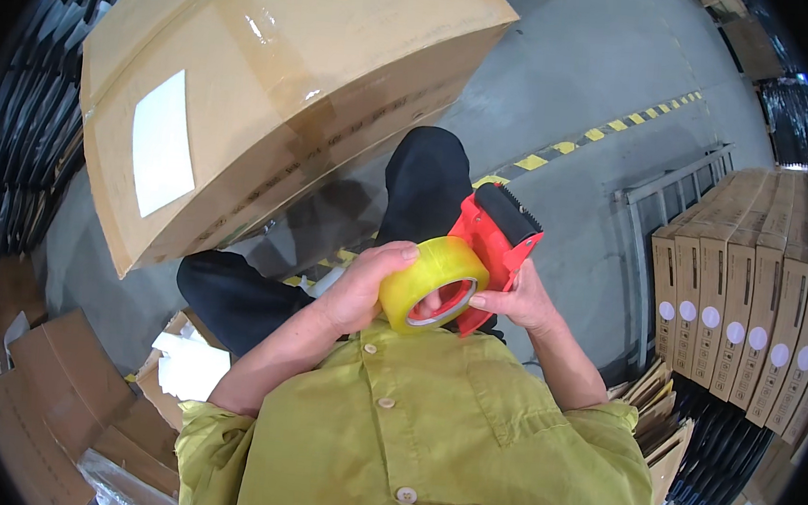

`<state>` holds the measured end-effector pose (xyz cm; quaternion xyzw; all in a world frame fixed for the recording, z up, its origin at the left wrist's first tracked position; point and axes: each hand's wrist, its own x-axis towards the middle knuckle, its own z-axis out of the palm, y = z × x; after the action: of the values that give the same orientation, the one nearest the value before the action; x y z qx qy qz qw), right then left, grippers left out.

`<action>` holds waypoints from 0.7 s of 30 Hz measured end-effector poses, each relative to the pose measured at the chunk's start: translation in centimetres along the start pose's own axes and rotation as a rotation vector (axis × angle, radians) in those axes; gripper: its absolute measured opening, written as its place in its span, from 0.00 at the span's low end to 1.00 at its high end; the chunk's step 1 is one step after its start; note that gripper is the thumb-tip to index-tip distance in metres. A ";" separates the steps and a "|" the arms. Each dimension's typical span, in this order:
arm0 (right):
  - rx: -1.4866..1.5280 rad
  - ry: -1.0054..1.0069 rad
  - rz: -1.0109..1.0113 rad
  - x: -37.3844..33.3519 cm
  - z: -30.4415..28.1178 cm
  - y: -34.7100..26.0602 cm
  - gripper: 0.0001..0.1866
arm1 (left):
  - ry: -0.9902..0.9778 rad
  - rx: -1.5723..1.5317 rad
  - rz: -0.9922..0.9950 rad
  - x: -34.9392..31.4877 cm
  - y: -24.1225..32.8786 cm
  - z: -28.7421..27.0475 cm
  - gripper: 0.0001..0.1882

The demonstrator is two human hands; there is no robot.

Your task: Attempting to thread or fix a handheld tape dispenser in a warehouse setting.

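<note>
My left hand (362,285) grips a thick roll of yellowish clear packing tape (418,283), its thumb on top and fingers reaching into the core. Close beside it, my right hand (520,302) holds a red tape dispenser (491,241) with a black roller and a toothed cutting edge at its upper end. The roll sits against the dispenser's near side; whether it is seated on the hub cannot be seen. Ahead and to the left stands a large cardboard box (277,62) with clear tape over its top seam and a white sheet (164,143) on its side.
Flat cartons (737,298) stand in a row at the right beside a metal rail frame (645,262). Black stacked items (35,119) rise at the far left. Open cardboard (72,369) lies at the lower left. A yellow-black striped line (584,141) crosses the grey floor.
</note>
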<state>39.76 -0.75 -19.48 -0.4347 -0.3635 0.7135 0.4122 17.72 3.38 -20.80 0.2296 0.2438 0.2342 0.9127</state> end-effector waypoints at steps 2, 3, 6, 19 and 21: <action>-0.098 -0.040 -0.013 -0.2 -0.2 0.4 0.38 | 0.073 0.029 -0.044 -0.4 0.2 -0.3 0.18; -0.094 -0.044 -0.008 -0.2 -0.1 0.4 0.38 | 0.138 0.060 -0.087 -0.6 0.3 -0.4 0.18; -0.062 -0.049 0.030 -0.3 0.1 0.2 0.38 | 0.059 0.027 -0.118 -0.9 1.3 -0.4 0.21; -0.247 -0.114 0.045 0.2 0.4 -0.2 0.40 | 0.204 -0.072 -0.107 -1.0 1.2 -0.2 0.19; -0.231 -0.111 0.039 0.3 0.6 -0.4 0.41 | 0.239 -0.090 -0.125 -0.9 1.2 -0.2 0.18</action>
<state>39.23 -0.38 -19.04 -0.4462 -0.4570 0.6975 0.3249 16.52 3.88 -20.04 0.1434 0.3539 0.2130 0.8993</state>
